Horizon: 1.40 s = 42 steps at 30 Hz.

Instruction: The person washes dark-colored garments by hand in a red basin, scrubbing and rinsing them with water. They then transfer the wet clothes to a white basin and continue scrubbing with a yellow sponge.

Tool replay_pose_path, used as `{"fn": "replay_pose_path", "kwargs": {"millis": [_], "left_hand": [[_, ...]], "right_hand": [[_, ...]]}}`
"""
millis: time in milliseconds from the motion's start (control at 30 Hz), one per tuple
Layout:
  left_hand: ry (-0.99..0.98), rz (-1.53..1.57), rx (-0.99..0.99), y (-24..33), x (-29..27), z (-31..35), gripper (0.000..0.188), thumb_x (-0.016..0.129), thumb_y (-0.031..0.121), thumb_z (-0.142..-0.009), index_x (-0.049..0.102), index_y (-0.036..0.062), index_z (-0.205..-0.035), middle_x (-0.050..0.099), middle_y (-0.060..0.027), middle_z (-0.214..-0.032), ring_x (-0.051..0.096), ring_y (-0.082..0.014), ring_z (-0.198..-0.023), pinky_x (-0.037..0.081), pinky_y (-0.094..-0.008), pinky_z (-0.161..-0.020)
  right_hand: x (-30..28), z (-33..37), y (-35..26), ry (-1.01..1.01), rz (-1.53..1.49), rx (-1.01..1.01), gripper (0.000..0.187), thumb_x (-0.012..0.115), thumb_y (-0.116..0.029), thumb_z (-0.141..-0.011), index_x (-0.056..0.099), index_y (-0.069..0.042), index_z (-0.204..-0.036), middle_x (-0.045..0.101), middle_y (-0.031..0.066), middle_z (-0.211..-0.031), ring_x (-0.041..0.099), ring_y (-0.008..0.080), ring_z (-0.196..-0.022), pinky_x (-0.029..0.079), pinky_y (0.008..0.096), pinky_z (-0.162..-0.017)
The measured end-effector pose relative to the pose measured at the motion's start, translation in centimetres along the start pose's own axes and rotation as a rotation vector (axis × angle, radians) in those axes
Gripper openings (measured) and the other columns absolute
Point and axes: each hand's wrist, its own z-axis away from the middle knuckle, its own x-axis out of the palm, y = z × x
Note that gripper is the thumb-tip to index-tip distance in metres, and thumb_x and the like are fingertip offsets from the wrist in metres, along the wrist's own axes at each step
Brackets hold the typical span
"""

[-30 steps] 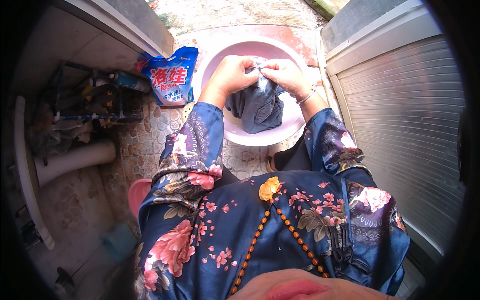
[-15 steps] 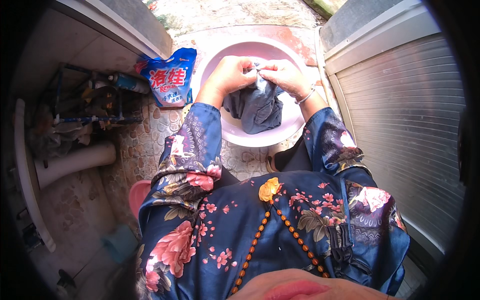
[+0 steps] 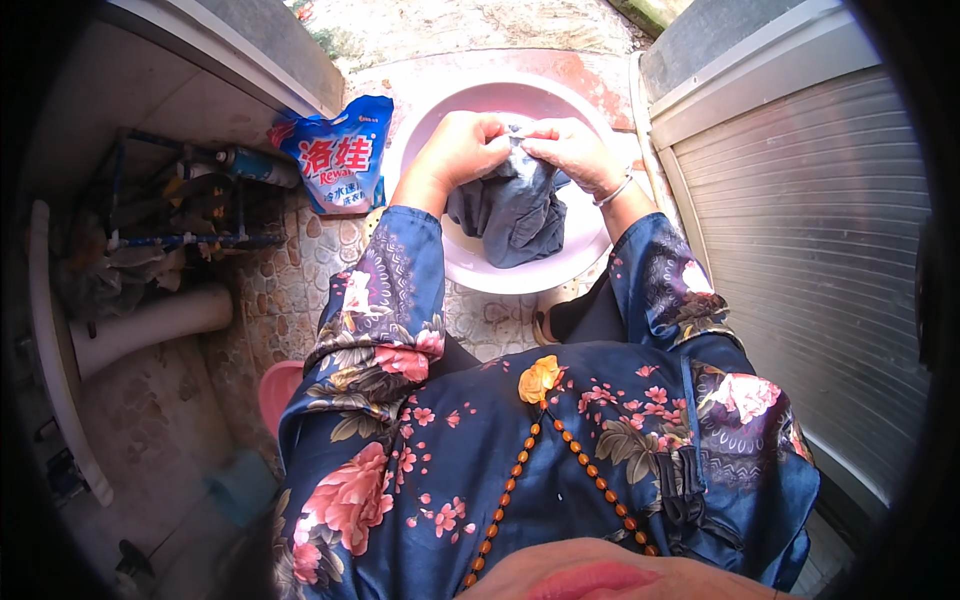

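Observation:
A dark grey wet cloth or garment [image 3: 515,215] hangs bunched from both my hands over a pale pink basin [image 3: 470,272]. My left hand [image 3: 462,150] is closed on the cloth's upper edge, thumb and fingers pinching it. Close beside it, my right hand [image 3: 575,153] grips the same edge; a bracelet circles that wrist. The lower folds of the cloth hang down inside the basin, near its front rim. Which kind of garment it is, I cannot tell.
A blue detergent bag [image 3: 345,160] stands left of the basin, by the door frame. Farther left is a dark rack [image 3: 190,240] with bottles and clutter. A ribbed metal door [image 3: 800,200] borders the right side. A pink tub [image 3: 280,395] sits by my left elbow.
The fingers of my right hand have shifted slightly on the cloth's edge. The cloth and basin stay in nearly the same place.

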Motion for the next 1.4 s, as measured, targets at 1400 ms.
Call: {"fn": "replay_pose_path", "kwargs": {"millis": [1400], "left_hand": [[0.049,0.038,-0.021,0.1,-0.2,0.3,0.020,0.062,0.019,-0.083,0.069,0.0002,-0.086,0.064,-0.0079,-0.069,0.056,-0.0113,-0.064,0.049,-0.0286,-0.063]], "right_hand": [[-0.9,-0.1,1.0,0.021,-0.252,0.005,0.026,0.063,-0.006,-0.086,0.063,0.003,-0.110,0.067,0.0060,-0.100,0.062,0.0117,-0.089,0.048,0.0236,-0.084]]}}
